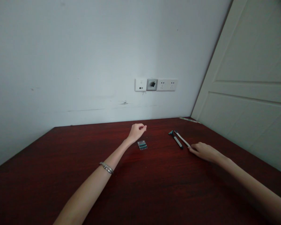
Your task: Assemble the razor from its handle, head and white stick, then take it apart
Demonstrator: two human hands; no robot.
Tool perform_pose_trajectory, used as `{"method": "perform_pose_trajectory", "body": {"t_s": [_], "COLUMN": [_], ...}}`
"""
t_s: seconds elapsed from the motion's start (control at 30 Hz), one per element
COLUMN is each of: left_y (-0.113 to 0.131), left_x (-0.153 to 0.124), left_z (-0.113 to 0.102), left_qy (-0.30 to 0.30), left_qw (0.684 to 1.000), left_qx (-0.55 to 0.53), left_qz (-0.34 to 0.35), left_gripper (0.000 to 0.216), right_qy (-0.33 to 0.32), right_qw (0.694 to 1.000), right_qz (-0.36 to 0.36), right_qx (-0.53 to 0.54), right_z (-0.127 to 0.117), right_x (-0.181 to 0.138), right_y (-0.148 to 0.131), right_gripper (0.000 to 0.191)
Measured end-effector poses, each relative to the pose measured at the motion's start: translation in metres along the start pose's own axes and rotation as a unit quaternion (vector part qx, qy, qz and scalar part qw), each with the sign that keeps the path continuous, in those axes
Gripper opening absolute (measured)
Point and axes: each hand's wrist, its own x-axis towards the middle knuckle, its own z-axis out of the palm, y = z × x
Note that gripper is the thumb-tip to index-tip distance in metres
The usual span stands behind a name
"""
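My left hand (137,131) hovers over the dark red table (140,187), fingers curled into a loose pinch; whatever is in it is too small to make out. Just below it lies a small clear cartridge pack (142,145) with green blades. My right hand (202,151) rests on the table with its fingertips at the near end of a white razor handle (182,138). A second razor (175,139), dark with a green head, lies beside the white one.
A white wall stands behind the table with a row of sockets (156,84). A pale door (248,87) borders the table's right side. A thin strip (189,119) lies at the far right corner.
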Motion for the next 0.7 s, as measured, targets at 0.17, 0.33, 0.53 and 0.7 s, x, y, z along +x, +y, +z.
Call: {"method": "perform_pose_trajectory", "body": {"t_s": [0.17, 0.33, 0.53, 0.7], "left_y": [-0.004, -0.008, -0.027, -0.036], "left_x": [-0.003, -0.010, -0.022, -0.036], "left_z": [-0.002, -0.008, -0.025, -0.034], "left_qy": [-0.020, -0.033, -0.116, -0.205], "left_qw": [1.000, 0.999, 0.990, 0.967], "left_qx": [0.008, 0.019, 0.082, 0.153], "left_qz": [-0.005, 0.006, 0.005, 0.005], "left_gripper": [0.035, 0.031, 0.032, 0.052], "right_qy": [0.002, 0.010, 0.038, 0.058], "right_qw": [1.000, 1.000, 0.999, 0.997], "right_qz": [0.008, 0.013, 0.024, -0.004], "right_qx": [-0.007, 0.013, 0.025, 0.055], "right_z": [-0.003, -0.003, -0.014, -0.028], "right_x": [-0.005, -0.009, -0.018, -0.024], "right_y": [-0.006, -0.002, 0.001, -0.018], "right_gripper": [0.053, 0.057, 0.055, 0.055]}}
